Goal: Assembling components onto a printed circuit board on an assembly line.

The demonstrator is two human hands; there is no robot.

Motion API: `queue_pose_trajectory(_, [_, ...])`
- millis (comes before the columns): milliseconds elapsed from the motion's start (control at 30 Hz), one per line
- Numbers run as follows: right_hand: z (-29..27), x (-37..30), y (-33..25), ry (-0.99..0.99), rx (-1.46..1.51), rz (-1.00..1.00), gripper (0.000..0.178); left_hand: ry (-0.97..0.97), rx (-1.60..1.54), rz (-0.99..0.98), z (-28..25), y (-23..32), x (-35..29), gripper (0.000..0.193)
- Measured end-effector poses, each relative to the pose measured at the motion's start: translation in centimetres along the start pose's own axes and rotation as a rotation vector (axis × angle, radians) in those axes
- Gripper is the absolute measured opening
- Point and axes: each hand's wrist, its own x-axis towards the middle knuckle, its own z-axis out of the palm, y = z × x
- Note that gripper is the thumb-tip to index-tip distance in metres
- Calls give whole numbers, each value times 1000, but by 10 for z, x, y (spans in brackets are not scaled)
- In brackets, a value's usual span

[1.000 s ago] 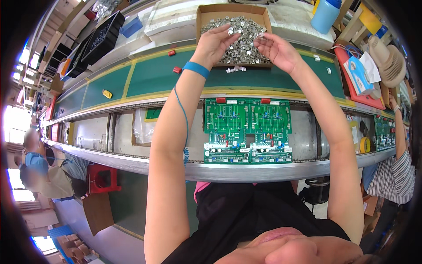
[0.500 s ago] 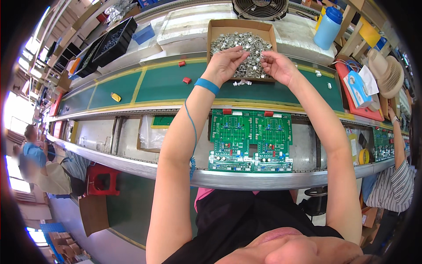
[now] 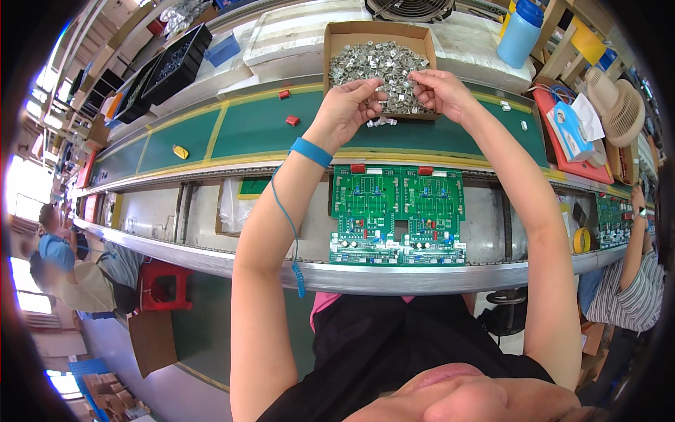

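A shallow cardboard box (image 3: 327, 53) holds a heap of small silver-and-white parts (image 3: 383, 60). At its near left corner is my left hand (image 3: 349, 105), a blue band on the wrist, thumb and fingertips pressed together. My right hand (image 3: 443, 93) reaches over the box's right side, also pinching. Whatever sits in either pinch is too small to name. Several loose white parts (image 3: 382, 122) lie just outside the box's near edge. Closer to me, a pair of joined green circuit boards (image 3: 397, 211) rests on the rails, populated with red, white and blue components.
A steel rail (image 3: 394, 280) runs along the near edge. Red parts (image 3: 292, 120) and a yellow part (image 3: 181, 152) lie on the green strip (image 3: 260, 133). Black bins (image 3: 176, 67) stand left; a blue bottle (image 3: 520, 39), tissue pack (image 3: 573, 133) and beige fan (image 3: 614, 105) right. Co-workers sit either side.
My left hand has shifted slightly left and down, its fingers curling into a closer pinch. The right hand stays over the box, pinching. The whole view has shifted a little.
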Motion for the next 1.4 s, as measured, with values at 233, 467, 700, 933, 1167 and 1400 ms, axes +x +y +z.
queue_pose_trajectory(233, [2,-5,5,18,-42,-32,16,-42,73,-42,-6,-7,-32,32])
queue_pose_trajectory(467, [-2,-12,5,3,-177,-81,16,5,670,38,7,-19,-85,31])
queue_pose_trajectory(700, [1,-60,16,-115,-125,-20,19,-102,1236,243,14,-50,-141,17])
queue_pose_trajectory(933, [9,-126,39,-149,-110,48,17,-247,1591,395,11,-70,-156,15])
queue_pose_trajectory(1167, [-1,-162,48,-146,-157,162,18,-285,1633,405,14,-72,-153,16])
queue_pose_trajectory(1400, [-5,-181,54,-162,-209,192,17,-282,1600,394,13,-73,-151,16])
